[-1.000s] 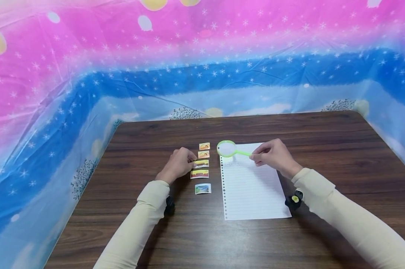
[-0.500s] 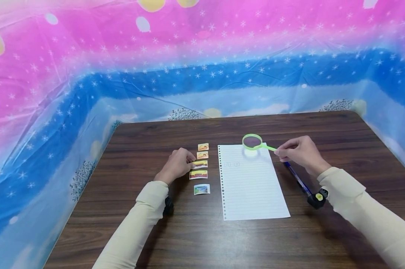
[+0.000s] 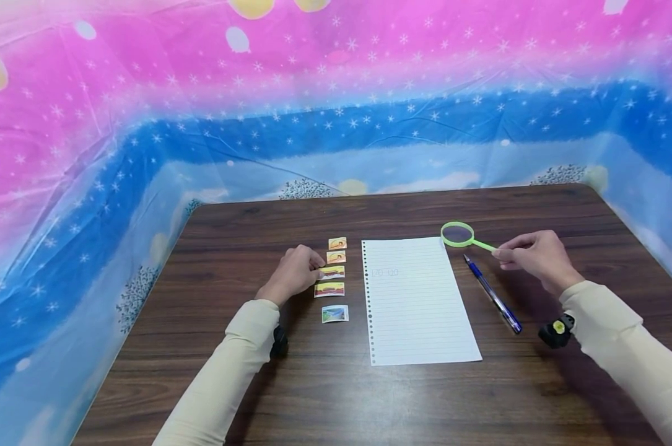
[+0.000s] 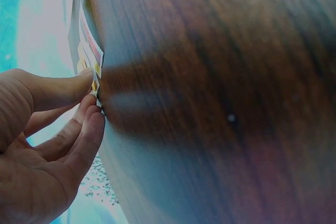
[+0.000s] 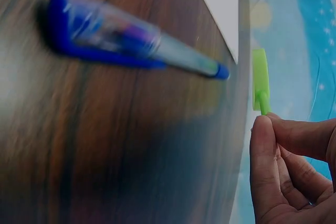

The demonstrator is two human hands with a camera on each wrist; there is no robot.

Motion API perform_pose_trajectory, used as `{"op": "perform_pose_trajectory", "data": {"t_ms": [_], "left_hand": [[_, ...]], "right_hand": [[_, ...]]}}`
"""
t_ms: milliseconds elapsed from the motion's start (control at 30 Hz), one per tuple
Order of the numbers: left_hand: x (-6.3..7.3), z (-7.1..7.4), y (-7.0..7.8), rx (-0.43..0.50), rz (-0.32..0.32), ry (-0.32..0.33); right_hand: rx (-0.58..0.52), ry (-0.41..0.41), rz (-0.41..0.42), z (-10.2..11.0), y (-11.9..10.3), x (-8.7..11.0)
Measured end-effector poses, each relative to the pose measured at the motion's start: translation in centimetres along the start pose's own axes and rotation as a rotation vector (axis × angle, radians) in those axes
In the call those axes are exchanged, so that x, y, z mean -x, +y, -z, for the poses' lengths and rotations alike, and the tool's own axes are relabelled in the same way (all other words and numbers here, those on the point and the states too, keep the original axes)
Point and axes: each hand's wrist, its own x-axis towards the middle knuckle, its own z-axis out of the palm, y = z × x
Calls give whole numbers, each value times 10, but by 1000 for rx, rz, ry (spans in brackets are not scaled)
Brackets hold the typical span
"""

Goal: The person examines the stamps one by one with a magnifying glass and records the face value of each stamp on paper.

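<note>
Hanging behind everything is a pink-and-blue cloth point(image 3: 336, 124); in front of it I see the dark wooden counter point(image 3: 246, 238), and I take twelve o'clock as straight away from the person. On the counter lies a lined sheet point(image 3: 422, 303), its long side running roughly twelve to six.

The right hand point(image 3: 539, 260), off the sheet at its two o'clock, pinches a green magnifying glass point(image 3: 469, 238) by the end of its handle point(image 3: 485, 246). That's the relation that counts, to my eye: the lens lies at about ten o'clock from those fingers, the long axis runs ten to four, and the rim meets the sheet's one o'clock corner as seen from the head. At the right wrist the rim shows against the cloth, so I judge it is raised; how high, I can't tell. The left hand point(image 3: 292, 275) is well apart from it, so the right is plainly nearer.

The blue pen point(image 3: 492, 294) lies at the right hand's eight o'clock, pointing eleven to five.

Smallest are five stamps point(image 3: 329, 289) lined up twelve to six. The left hand's thumb and fingertips seem to pinch the nine o'clock end of the middle stamp point(image 3: 332, 272).
</note>
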Motion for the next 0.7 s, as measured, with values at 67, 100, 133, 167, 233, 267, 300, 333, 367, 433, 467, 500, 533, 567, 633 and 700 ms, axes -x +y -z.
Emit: {"op": "perform_pose_trajectory", "data": {"t_ms": [67, 100, 133, 167, 233, 267, 300, 333, 367, 433, 467, 500, 533, 567, 633, 700], "left_hand": [[0, 0, 0, 2, 0, -2], [0, 0, 0, 2, -1, -2], [1, 0, 0, 3, 0, -3], [1, 0, 0, 7, 4, -5], [1, 0, 0, 11, 8, -7], [1, 0, 0, 10, 8, -8], [1, 0, 0, 11, 8, -7], [1, -1, 0, 10, 8, -7], [1, -1, -1, 9, 8, -6], [1, -1, -1, 7, 9, -5], [1, -1, -1, 7, 10, -4], [1, -1, 0, 7, 11, -4], [1, -1, 0, 8, 14, -3], [1, -1, 0, 9, 15, -3], [2, -1, 0, 10, 17, -2], [2, -1, 0, 11, 17, -1]], "right_hand": [[2, 12, -6, 3, 5, 0], [-3, 17, -8, 4, 7, 0], [-6, 21, -10, 5, 9, 0], [-8, 25, -11, 7, 11, 0], [-11, 33, -14, 9, 15, -1], [-11, 37, -15, 9, 17, -1], [-9, 41, -16, 10, 19, -1], [-3, 45, -17, 10, 21, -2], [0, 48, -19, 11, 22, -2], [6, 52, -23, 11, 25, -2], [10, 54, -25, 11, 26, -2], [10, 56, -29, 12, 27, -2], [8, 57, -32, 12, 27, -2], [9, 58, -36, 12, 28, -2], [10, 60, -40, 12, 30, -2], [16, 60, -44, 12, 31, -2]]}}
